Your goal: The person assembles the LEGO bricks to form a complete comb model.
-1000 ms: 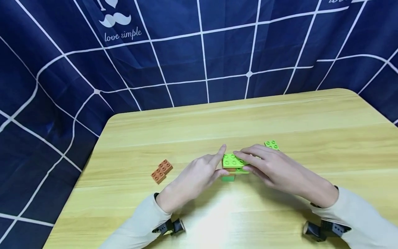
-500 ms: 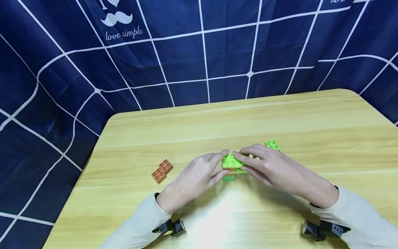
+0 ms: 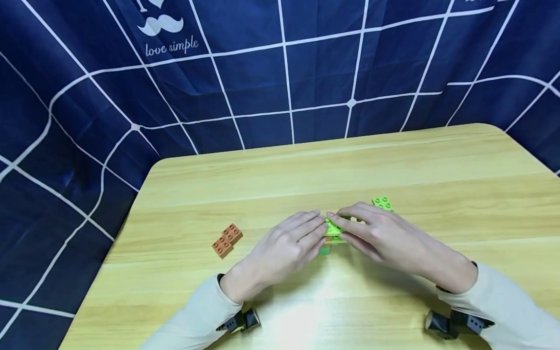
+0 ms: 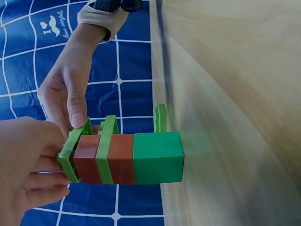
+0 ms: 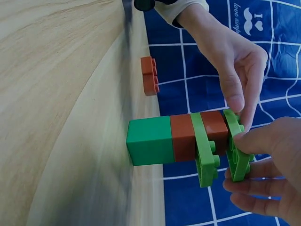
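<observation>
A tower of toy building bricks stands between both hands. It has a green block point(image 5: 150, 141) at the bottom, then a brown brick point(image 4: 121, 159), a thin light green plate point(image 5: 203, 155), another brown brick point(image 4: 88, 159) and a top light green plate point(image 3: 333, 227). My left hand point(image 3: 286, 248) lays its straight fingers over the top plate's left end, covering it in the head view. At the right end, my right hand point(image 3: 385, 236) pinches the top plate, thumb at its near edge and fingers on the studded side. Both plates overhang the bricks towards the right.
Two brown bricks point(image 3: 227, 240) lie together on the wooden table point(image 3: 183, 194) to the left. Another light green piece point(image 3: 382, 203) sits behind my right hand, partly hidden by it. A dark blue curtain with white lines point(image 3: 315, 68) hangs beyond the table's far edge.
My left hand has shifted right, from forefinger and thumb at the plate's left side to several fingers lying over that end. My right hand keeps nearly the same place.
</observation>
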`<state>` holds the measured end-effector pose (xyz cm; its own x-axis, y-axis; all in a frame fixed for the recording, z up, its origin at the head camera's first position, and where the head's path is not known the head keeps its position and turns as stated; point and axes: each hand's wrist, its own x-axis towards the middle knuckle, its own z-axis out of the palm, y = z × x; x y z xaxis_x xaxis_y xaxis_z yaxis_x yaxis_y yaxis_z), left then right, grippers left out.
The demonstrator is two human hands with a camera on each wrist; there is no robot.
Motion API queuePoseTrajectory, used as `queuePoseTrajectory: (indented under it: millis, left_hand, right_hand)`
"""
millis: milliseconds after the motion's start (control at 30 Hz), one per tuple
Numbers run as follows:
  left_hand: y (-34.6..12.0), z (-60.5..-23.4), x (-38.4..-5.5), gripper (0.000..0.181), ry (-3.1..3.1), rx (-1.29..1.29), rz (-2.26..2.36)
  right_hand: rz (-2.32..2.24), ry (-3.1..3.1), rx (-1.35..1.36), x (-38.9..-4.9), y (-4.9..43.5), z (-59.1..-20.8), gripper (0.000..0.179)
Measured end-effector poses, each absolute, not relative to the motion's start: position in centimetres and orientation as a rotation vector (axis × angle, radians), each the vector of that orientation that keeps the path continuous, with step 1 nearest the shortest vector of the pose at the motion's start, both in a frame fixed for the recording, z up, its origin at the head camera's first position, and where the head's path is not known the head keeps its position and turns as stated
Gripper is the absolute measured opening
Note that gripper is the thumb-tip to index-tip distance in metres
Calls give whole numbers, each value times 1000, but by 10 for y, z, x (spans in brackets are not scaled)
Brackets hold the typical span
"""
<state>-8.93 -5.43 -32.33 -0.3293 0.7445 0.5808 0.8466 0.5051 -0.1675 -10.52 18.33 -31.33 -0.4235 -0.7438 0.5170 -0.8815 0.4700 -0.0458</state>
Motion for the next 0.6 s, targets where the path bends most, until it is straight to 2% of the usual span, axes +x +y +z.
queuePoseTrajectory:
  millis: [600]
  left_hand:
    - [-56,-323,-86,27,-2240,-1319,-327]
  right_hand:
    - [526,-2080,1448,-106,179,-316,41]
